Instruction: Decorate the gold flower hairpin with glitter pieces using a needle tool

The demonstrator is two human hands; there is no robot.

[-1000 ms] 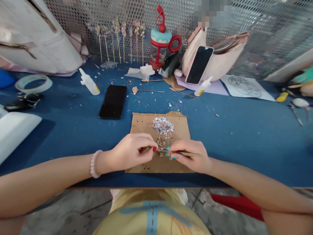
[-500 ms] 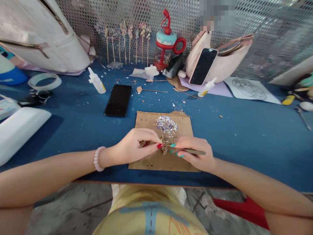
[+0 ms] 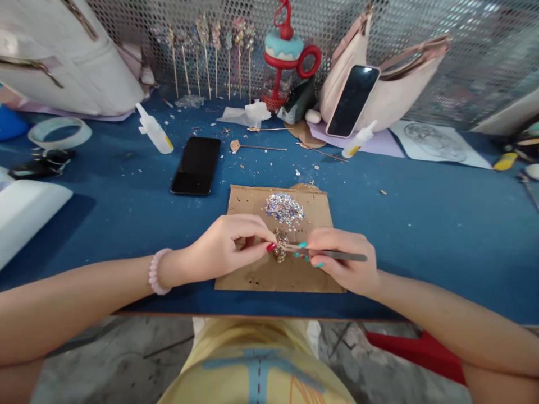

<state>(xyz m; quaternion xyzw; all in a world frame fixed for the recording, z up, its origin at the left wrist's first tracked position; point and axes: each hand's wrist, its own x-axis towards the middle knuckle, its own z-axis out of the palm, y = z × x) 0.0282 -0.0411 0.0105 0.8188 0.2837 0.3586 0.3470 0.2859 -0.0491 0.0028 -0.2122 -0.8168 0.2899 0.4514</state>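
The right hand (image 3: 357, 269) is gripping tweezers (image 3: 343, 256) pointing left, nearly parallel to the bench's (image 3: 442, 241) near edge. The left hand (image 3: 225, 247) is pinching something unclear.

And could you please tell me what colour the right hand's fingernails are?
The fingernails on the right hand are turquoise, clearest in the head view.
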